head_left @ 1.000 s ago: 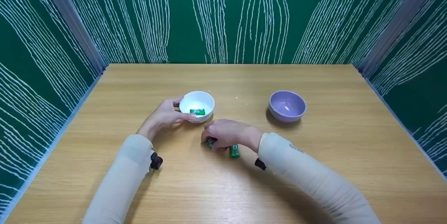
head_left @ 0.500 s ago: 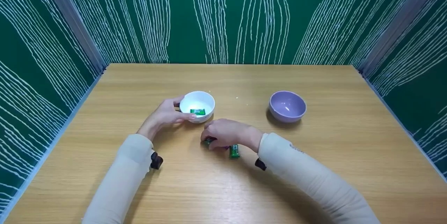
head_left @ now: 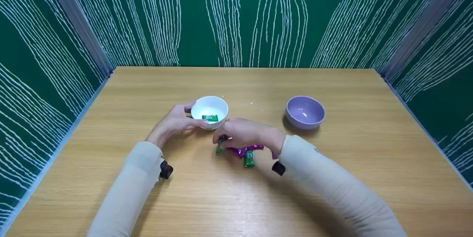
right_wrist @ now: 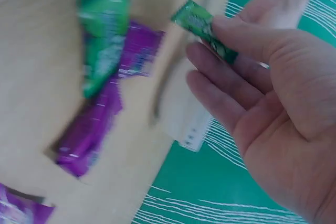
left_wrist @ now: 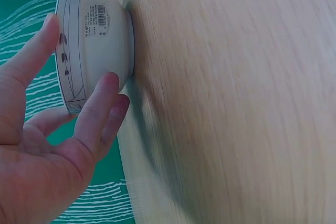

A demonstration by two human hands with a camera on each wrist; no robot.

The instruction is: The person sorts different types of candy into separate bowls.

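My left hand (head_left: 175, 120) holds a white bowl (head_left: 210, 104) at its left side, thumb over the rim. A green-wrapped candy (head_left: 210, 118) lies inside. In the left wrist view, fingers lie against the bowl's side, which bears a barcode label and a leaf pattern. Just in front of the bowl, my right hand (head_left: 242, 132) pinches another green-wrapped candy (right_wrist: 197, 19) between thumb and fingers. Below that hand lie a green candy (head_left: 249, 159) and purple-wrapped candies (head_left: 240, 152), partly covered by it. One more purple candy (head_left: 275, 155) shows beside the right wrist.
A purple bowl (head_left: 305, 111) with nothing in it stands to the right on the wooden table (head_left: 177, 200). Small white specks are scattered behind the white bowl. Green walls (head_left: 251, 19) with white lines enclose the back and sides.
My right hand has risen slightly and moved back toward the white bowl with the green candy, uncovering the purple candies. The left hand stays at the white bowl.
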